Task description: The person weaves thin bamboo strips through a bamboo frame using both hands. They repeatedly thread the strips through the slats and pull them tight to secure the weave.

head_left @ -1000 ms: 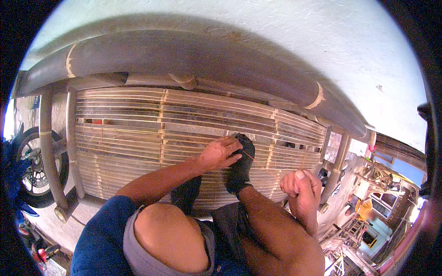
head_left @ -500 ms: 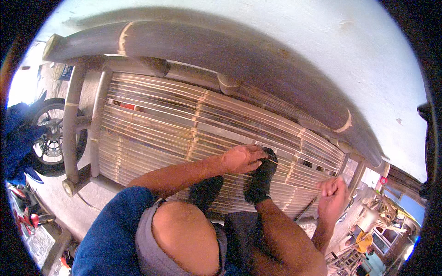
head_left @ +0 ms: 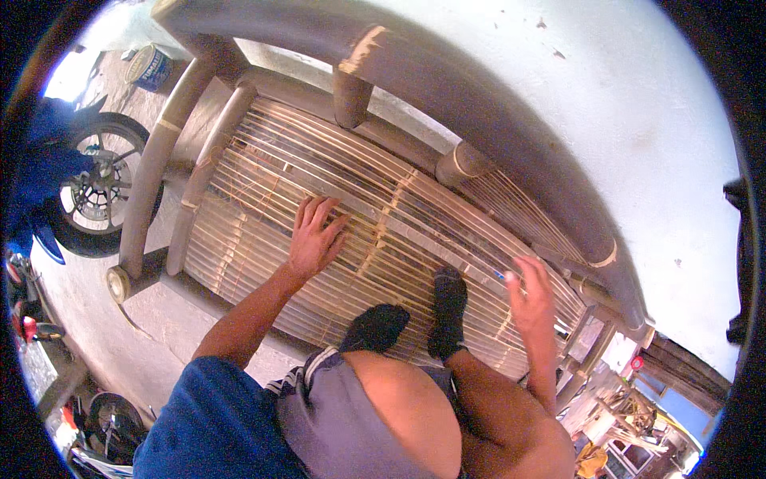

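Observation:
Below me spreads a bamboo bench seat of thin, pale slats (head_left: 263, 247) set in thick bamboo poles. My left hand (head_left: 315, 239) is over the slats left of the middle, palm down with fingers spread and holding nothing; whether it presses on them I cannot tell. Toward the right end, my right hand (head_left: 532, 299) is raised near the slats, fingers stretched and thumb apart, with nothing visible in it. A tiny blue spot (head_left: 499, 275) shows beside its thumb, too small to name. Both my feet, in black socks (head_left: 448, 303), stand on the slats between my hands.
A thick bamboo backrest pole (head_left: 479, 104) runs along the pale wall (head_left: 654, 160). Left of the bench are a motorcycle wheel (head_left: 104, 184), a bucket (head_left: 149, 68) and another wheel (head_left: 114, 419) lower down. At the lower right lies a pile of wood pieces (head_left: 630, 411).
My left hand has left my right foot and moved left over the slats, fingers spreading. The right hand has shifted up and left, opening out. The view has turned and shifted.

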Demonstrator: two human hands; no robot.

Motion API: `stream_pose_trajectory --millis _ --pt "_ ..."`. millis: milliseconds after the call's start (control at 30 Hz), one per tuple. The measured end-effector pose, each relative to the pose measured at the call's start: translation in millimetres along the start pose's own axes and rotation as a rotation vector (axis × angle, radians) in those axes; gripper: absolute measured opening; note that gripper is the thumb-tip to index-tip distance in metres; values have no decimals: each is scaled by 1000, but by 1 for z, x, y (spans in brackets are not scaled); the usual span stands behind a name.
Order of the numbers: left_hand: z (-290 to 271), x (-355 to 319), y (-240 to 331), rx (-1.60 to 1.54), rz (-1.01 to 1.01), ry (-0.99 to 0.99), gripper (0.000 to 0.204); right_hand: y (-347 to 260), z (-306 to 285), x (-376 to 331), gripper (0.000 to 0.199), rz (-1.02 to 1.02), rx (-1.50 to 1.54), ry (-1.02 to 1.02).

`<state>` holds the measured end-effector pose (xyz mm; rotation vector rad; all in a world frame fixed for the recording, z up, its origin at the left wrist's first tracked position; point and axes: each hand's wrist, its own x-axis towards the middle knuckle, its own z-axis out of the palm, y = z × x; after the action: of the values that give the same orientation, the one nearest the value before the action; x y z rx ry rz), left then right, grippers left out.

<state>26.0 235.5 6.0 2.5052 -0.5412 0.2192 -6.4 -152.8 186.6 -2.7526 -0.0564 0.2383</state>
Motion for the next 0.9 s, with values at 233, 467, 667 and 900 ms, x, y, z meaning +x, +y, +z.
stream_pose_trajectory --millis 233,467,667,900 --pt "7 -3 -14 4 159 -41 22 -56 50 35 32 -169 122 -276" --pt "5 21 -12 39 138 -106 18 -84 135 72 35 -181 250 -519" --pt "-17 52 8 -119 64 -410 30 -108 192 106 37 -236 348 -480" --pt "-44 39 53 -87 11 319 28 -134 109 159 42 114 1010 -457"
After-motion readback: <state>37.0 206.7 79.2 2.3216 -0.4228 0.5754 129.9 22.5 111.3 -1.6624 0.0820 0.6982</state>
